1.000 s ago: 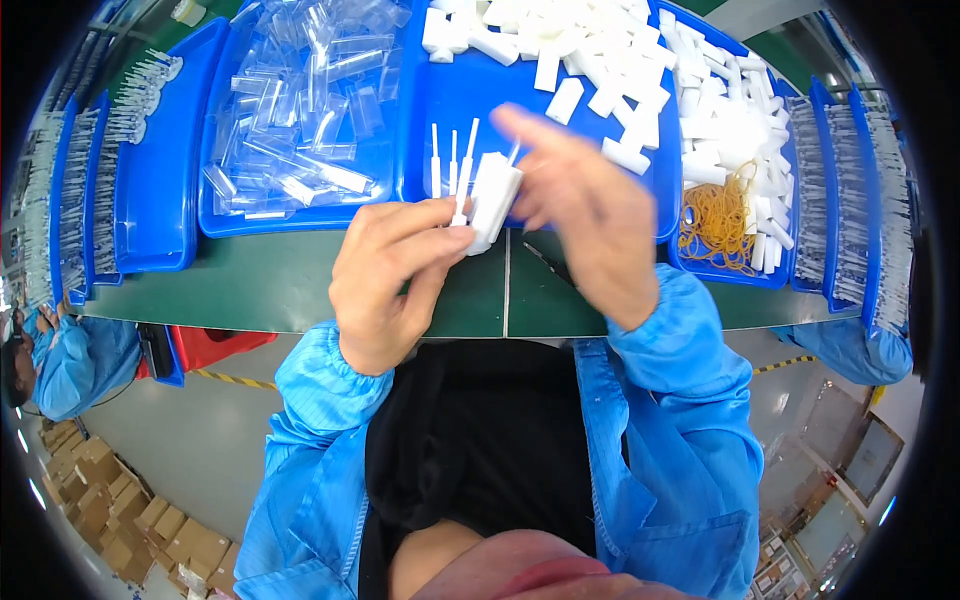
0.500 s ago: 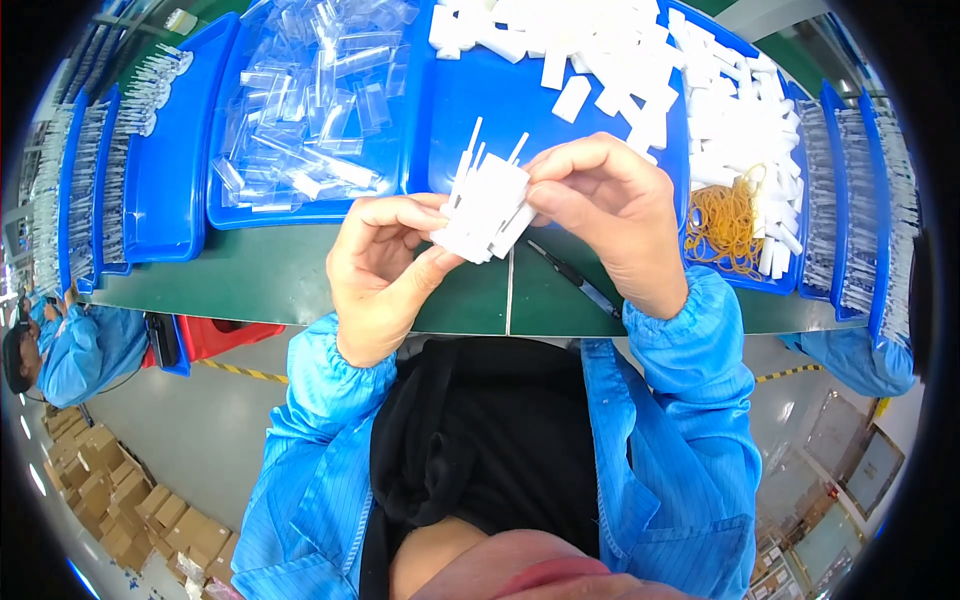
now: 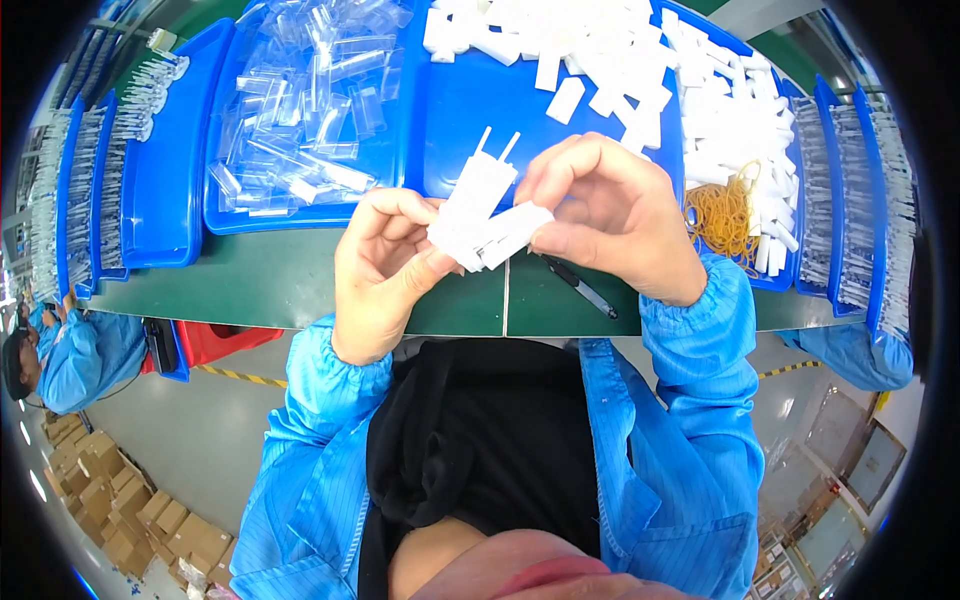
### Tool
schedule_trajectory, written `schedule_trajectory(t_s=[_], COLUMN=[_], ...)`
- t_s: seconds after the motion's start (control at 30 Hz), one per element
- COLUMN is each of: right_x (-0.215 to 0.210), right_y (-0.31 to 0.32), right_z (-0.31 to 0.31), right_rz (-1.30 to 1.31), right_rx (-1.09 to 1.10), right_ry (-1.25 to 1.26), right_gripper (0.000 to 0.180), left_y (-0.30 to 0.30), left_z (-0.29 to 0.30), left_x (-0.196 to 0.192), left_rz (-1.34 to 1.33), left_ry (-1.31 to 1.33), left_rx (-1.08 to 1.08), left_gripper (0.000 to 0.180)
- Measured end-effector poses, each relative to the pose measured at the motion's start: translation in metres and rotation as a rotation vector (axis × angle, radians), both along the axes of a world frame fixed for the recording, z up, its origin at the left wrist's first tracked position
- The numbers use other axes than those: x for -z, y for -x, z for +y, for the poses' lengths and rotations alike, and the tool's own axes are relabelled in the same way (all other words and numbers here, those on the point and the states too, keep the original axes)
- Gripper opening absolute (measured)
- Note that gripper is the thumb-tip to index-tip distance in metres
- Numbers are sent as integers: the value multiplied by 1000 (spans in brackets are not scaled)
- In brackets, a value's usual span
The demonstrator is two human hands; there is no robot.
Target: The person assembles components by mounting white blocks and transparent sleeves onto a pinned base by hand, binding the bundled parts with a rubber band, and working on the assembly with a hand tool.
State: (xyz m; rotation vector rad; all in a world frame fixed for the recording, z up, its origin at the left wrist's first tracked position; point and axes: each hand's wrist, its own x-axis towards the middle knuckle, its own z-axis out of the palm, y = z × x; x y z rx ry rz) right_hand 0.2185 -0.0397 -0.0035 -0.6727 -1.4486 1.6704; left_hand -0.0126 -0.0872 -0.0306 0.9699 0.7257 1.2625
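Note:
Over the near edge of the bench, my left hand is closed on the lower left side of a white foam-like piece. Two thin white rods stick up from its far end. A white flap or second block angles out to the right from the same bottom end; I cannot tell whether they are one part. My right hand pinches that flap's right end between thumb and fingers. Dark slits show along the flap's lower side. Just beneath my right hand, a black pen lies on the green bench.
Beyond my hands, blue trays hold clear plastic sleeves, white blocks and white rolls with yellow rubber bands. Blue racks of thin parts stand at both sides. Co-workers in blue sit at either side.
My right hand has drawn the flap outward to the right, so it now spreads away from the rest. The white piece leans more, and fewer rods show.

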Motion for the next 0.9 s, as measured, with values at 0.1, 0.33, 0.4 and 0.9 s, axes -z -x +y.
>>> schedule_trajectory(t_s=[0.1,0.33,0.4,0.9], right_x=[-3,-14,-10,-1], right_y=[0,9,7,-33], right_z=[1,-3,-3,7], right_rz=[-59,-450,-484,-1425], right_rx=[-21,93,143,265], right_ry=[-206,-716,-982,-1089], right_gripper=[26,29,29,29], left_y=[3,2,0,1], left_z=[4,4,4,3], left_x=[-2,-3,-3,-2], left_rz=[-104,-162,-190,620], left_ry=[206,239,245,-397], left_rx=[98,166,190,-161], left_gripper=[32,32,31,36])
